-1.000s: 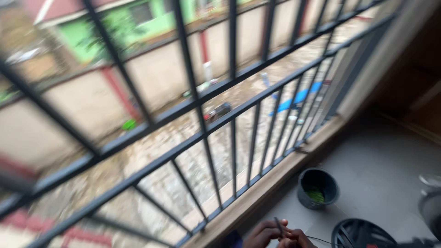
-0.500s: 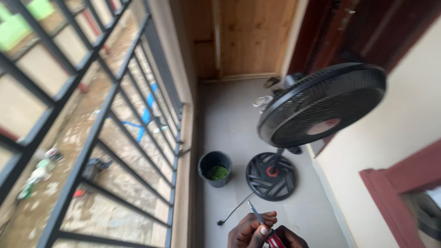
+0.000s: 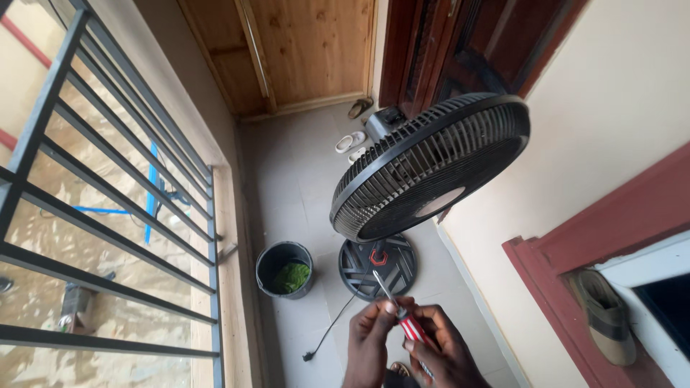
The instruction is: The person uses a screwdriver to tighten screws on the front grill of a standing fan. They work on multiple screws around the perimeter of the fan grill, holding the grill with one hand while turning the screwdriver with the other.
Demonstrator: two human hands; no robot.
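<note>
Both hands close on one screwdriver (image 3: pixel 402 316) low in the view, near the bottom edge. The right hand (image 3: pixel 442 352) wraps its fingers around the red handle, while the left hand (image 3: pixel 370 345) pinches the tool higher up, thumb and fingertips meeting where the handle gives way to the metal shaft. The shaft points up and to the left, its tip free in the air above the floor (image 3: pixel 302 187), touching nothing.

Just beyond the tip stands a black pedestal fan (image 3: pixel 431 169). Its grille is tilted, face turned down toward the hands, and its round black base (image 3: pixel 377 264) sits on the floor near the wall on the right. A thin dark power cord (image 3: pixel 327 334) trails from the base toward the bottom edge and ends in a plug lying loose on the floor.

Beside the base, toward the railing side, a dark bucket (image 3: pixel 284 269) holds something green (leafy, though I cannot tell what). The railing (image 3: pixel 108 179) of dark metal bars runs along the left edge of the floor. At the far end, by the wooden door (image 3: pixel 309 50), a few pale sandals (image 3: pixel 350 142) lie on the floor. A hat (image 3: pixel 604 316) rests on the red window ledge at the right
</note>
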